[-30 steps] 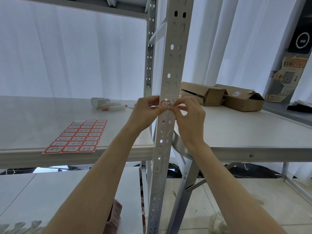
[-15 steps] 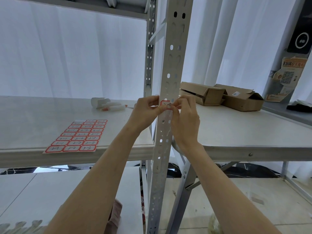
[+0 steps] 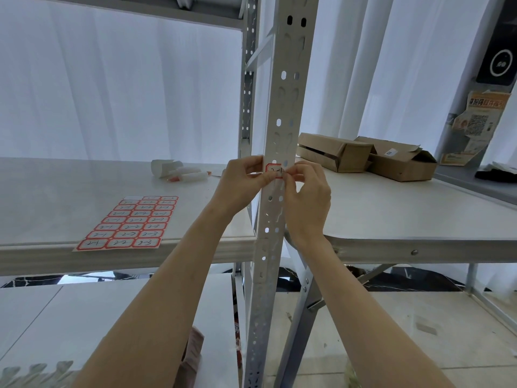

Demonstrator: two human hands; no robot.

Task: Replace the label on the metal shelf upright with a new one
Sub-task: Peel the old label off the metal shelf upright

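A perforated grey metal upright (image 3: 282, 102) runs up the middle of the view. A small red-bordered white label (image 3: 274, 170) with handwriting sits on its front face, just above shelf height. My left hand (image 3: 242, 184) holds the upright from the left, thumb pressed under the label's left part. My right hand (image 3: 307, 197) comes in from the right, fingertips pinched at the label's right edge. On the left shelf lies a sheet of red-bordered labels (image 3: 128, 224) with one top-left cell blank.
White shelf board (image 3: 56, 197) at left carries a crumpled paper roll and marker pens (image 3: 179, 170). The right table (image 3: 405, 214) holds two open cardboard boxes (image 3: 366, 158). White curtains hang behind. A lower shelf and tiled floor lie below.
My right hand has shifted slightly lower and closer to the upright, fingertips still at the label's right edge. My left hand has stayed put.
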